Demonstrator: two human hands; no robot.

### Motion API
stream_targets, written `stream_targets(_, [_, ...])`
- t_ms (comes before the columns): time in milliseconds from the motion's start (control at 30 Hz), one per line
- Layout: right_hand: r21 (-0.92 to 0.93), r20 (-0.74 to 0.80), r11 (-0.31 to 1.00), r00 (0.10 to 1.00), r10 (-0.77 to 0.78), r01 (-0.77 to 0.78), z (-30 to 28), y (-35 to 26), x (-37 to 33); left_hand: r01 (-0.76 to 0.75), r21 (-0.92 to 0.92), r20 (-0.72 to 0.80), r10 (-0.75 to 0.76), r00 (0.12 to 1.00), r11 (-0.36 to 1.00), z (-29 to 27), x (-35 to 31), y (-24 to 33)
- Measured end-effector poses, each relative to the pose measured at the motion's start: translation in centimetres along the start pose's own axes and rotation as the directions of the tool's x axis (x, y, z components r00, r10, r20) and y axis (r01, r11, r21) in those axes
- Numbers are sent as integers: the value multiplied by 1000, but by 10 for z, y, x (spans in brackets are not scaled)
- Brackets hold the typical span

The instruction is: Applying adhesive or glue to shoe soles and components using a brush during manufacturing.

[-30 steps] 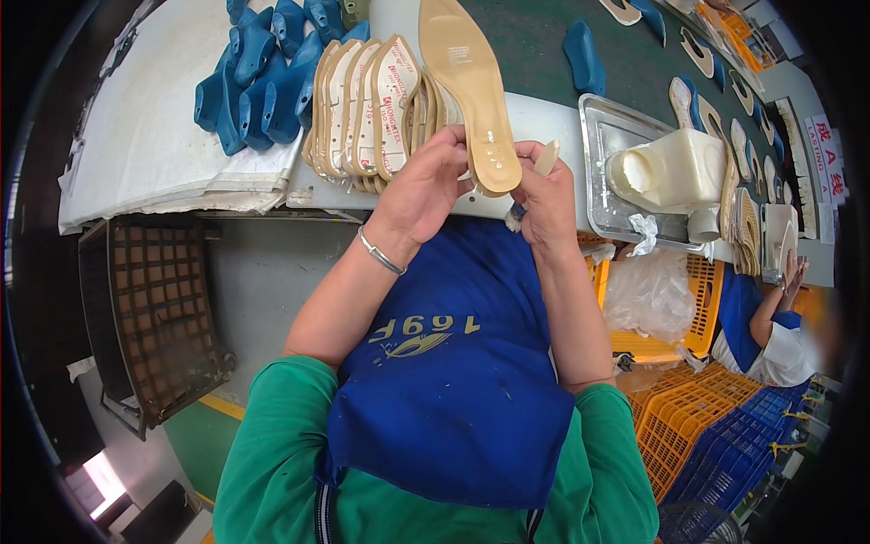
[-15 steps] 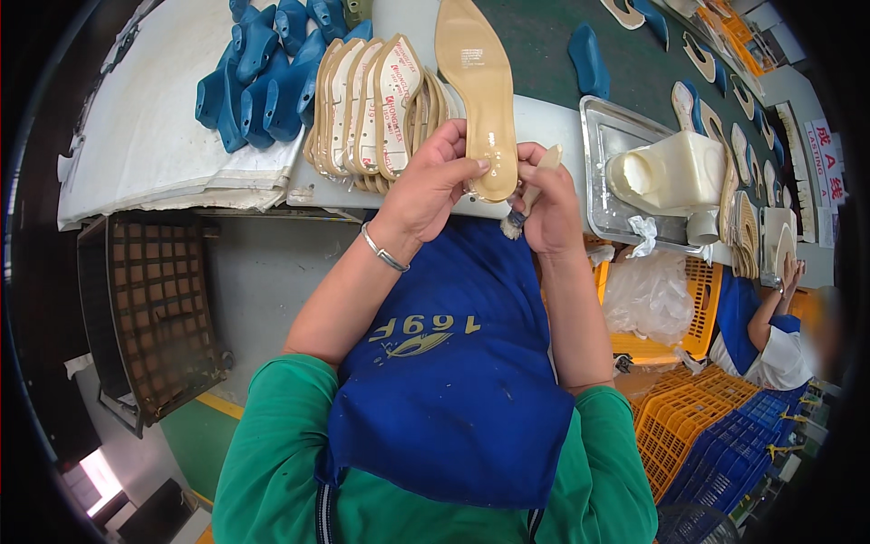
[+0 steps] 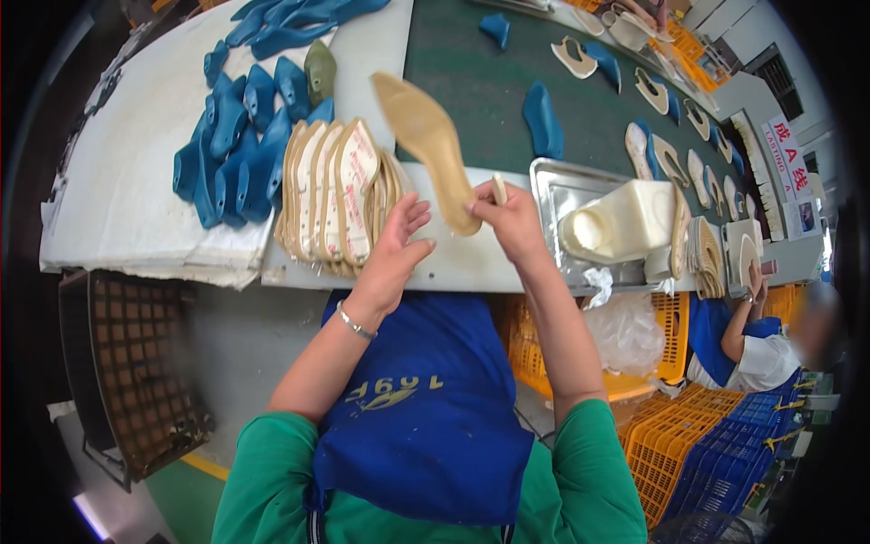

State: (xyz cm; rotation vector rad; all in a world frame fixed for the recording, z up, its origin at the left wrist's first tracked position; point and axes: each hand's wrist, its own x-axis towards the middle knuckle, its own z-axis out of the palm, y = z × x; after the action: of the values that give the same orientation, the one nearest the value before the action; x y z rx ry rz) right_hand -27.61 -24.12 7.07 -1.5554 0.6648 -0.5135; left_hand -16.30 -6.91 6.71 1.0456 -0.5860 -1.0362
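Over the white bench (image 3: pixel 480 272) at twelve o'clock, the spread left hand (image 3: pixel 390 260) has released the insole (image 3: pixel 430 140), leaving the right hand (image 3: pixel 518 227) pinching its heel.

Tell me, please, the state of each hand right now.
Left hand: open, holding nothing.
Right hand: closed, holding the flat tan shoe insole by its heel, plus a pale, slender handle.
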Motion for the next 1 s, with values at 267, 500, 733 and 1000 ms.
stream_targets(267, [91,-221,991,968,117,-99,-74,-1,113,26,57,-75,-22,997,998,-20,18,0])
stream_targets(500, [-958,75,140,688,-722,251,-57,-4,130,26,22,68,-28,997,999,2,67,18])
stream_targets(733, [-797,436,-550,868,-237,250,-138,39,205,107,77,115,-116,987,991,-8,41,-11])
stream_targets(1000, [-715,206,-662,972,110,226,-138,129,242,227,139,197,-252,948,964,-23,20,-16])
